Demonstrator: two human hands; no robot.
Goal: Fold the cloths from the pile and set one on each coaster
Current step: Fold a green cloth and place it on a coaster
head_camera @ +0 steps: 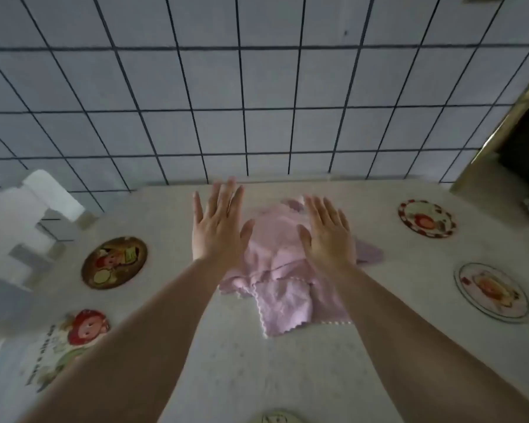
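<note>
Left hand point(217, 221) and right hand point(327, 233) flat, fingers straight, spread apart over far part of pile point(281, 270), holding nothing; contact unclear. Pink cloths heaped mid-table point(257, 377), likely for easy reach. Coasters point(114, 262) ringed left and right, all bare.

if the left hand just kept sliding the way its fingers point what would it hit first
Probably the tiled wall. The left hand is open with its fingers pointing away from the person, towards the table's far edge. Nothing shows between the fingertips and the wall, though whether the hand touches the table or hovers is unclear.
</note>
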